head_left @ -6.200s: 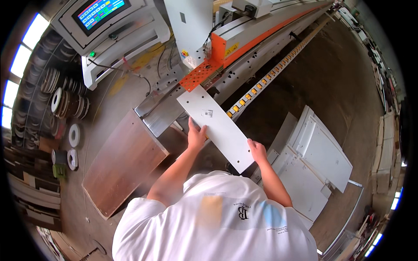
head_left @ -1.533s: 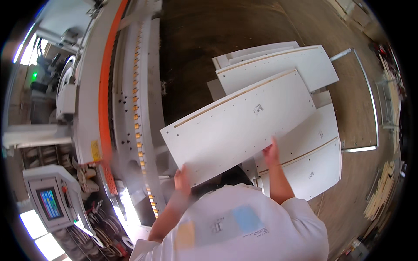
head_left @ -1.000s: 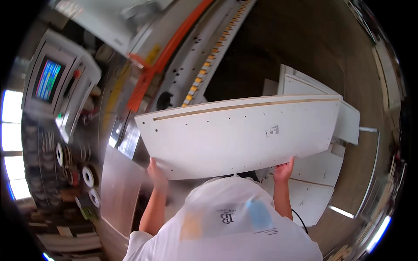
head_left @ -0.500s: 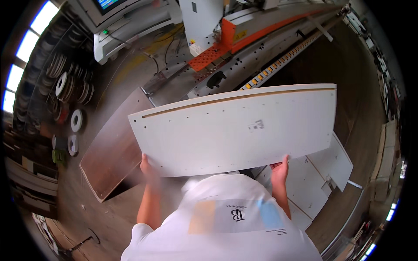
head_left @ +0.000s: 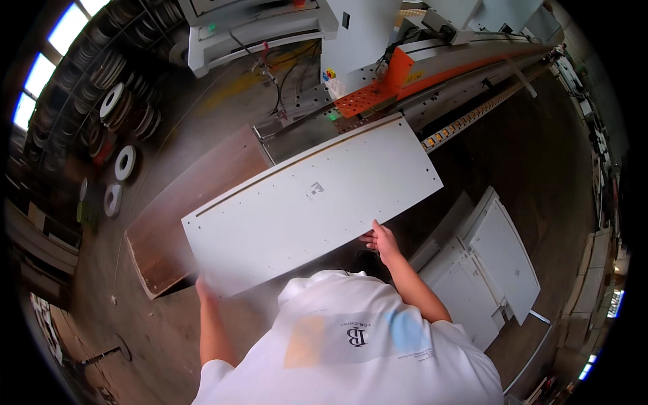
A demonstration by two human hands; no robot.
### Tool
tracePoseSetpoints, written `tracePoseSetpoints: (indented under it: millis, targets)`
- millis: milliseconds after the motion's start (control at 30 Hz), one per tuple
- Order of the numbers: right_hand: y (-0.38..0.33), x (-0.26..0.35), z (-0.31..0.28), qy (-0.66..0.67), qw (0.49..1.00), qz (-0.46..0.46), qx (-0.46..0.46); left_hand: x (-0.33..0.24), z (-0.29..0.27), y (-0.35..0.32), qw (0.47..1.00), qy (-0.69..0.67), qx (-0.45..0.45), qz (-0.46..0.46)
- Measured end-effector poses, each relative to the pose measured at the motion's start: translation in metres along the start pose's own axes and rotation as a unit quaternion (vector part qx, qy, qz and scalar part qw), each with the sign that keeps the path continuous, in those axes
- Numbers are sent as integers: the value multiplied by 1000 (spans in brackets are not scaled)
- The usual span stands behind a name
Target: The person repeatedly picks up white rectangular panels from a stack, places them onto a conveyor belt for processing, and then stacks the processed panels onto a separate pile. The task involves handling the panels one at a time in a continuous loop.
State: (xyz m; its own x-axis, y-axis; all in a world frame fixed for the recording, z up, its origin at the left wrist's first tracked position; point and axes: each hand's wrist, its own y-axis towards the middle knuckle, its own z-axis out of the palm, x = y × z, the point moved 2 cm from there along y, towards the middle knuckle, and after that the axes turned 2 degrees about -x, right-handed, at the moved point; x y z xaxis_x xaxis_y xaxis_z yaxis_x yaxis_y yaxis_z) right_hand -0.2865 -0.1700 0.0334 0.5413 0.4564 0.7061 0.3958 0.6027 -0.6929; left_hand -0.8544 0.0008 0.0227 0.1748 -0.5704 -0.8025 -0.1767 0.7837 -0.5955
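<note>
A long white board (head_left: 304, 196) with a groove along its far edge and small drilled holes spans the space before me. My right hand (head_left: 380, 241) grips its near edge, thumb on top and fingers underneath. At the board's near left corner is my left hand (head_left: 206, 289), blurred, with its fingers mostly hidden; it appears to hold that corner. The board slants, its right end farther away and close to the machine's orange guard (head_left: 374, 84). Its left part overlaps a brown panel (head_left: 196, 196) in view.
The machine's long bed (head_left: 466, 74) runs to the far right, with a toothed yellow-and-white strip (head_left: 466, 121). White boards (head_left: 466, 283) are stacked at my right. Rolls of edging (head_left: 125, 162) stand at the left near a full rack. A control cabinet (head_left: 263, 40) is at the far left.
The white board has turned counter-clockwise, its right end swinging away and left toward the machine. My right hand has moved left and forward; my left hand has come nearer and left.
</note>
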Motion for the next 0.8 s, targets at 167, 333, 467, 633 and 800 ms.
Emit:
tracePoseSetpoints:
  millis: [167,333,467,633,800]
  targets:
    - [20,26,36,-167,984,-2,58,-4,-67,12,942,324,8,-90]
    - [53,38,57,-261,962,-61,55,23,-88,38,943,315,-98,37]
    - [59,57,71,-215,974,-69,20,39,-89,63,934,304,-120,146]
    - [69,62,71,-176,982,-70,-17,33,-50,43,947,262,-122,140]
    - [73,69,60,-160,983,-84,-43,32,-21,22,965,199,-129,114]
